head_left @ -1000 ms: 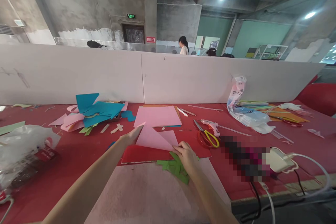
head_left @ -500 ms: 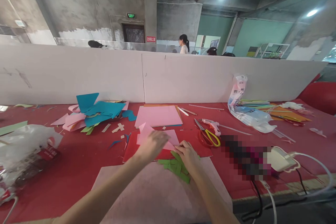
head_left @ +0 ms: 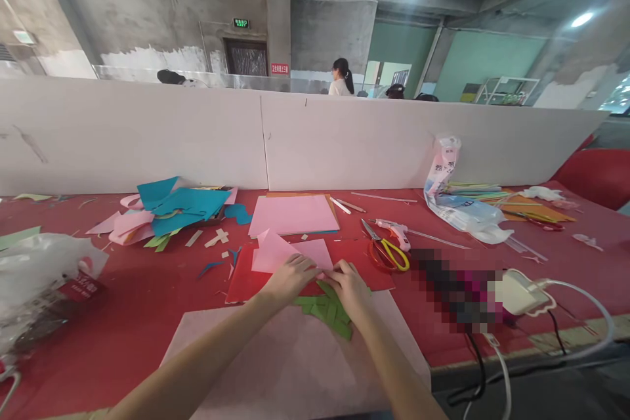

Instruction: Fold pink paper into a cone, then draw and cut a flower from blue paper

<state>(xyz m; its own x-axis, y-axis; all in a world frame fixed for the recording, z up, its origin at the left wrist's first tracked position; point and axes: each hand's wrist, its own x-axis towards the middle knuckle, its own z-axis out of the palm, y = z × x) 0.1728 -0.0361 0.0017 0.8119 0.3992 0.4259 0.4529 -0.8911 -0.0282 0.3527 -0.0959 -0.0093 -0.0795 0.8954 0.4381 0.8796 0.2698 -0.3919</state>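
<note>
A pink craft sheet (head_left: 275, 252), folded or overlapped, lies on a red sheet (head_left: 241, 282). At its near right corner my left hand (head_left: 290, 279) and my right hand (head_left: 348, 285) meet fingertip to fingertip. Both hands are closed, pinching a small pink edge between them; the exact grip is partly hidden by the fingers. Beneath and between my hands is a pile of green strips (head_left: 329, 316), crossing one another. These strips rest partly on a large pale pink sheet (head_left: 275, 354) at the table's near edge.
Yellow-handled scissors (head_left: 394, 252) and a pink glue gun (head_left: 394, 231) lie right of the red sheet. A pink stack (head_left: 293, 213) sits behind it. Blue scraps (head_left: 187, 207) and a plastic bag (head_left: 44, 275) are leftward. A white partition (head_left: 344, 144) runs along the back.
My left hand has come down and right, from above the pink sheet to my right fingertips at its corner. My right hand stays nearly in place. The view has shifted slightly.
</note>
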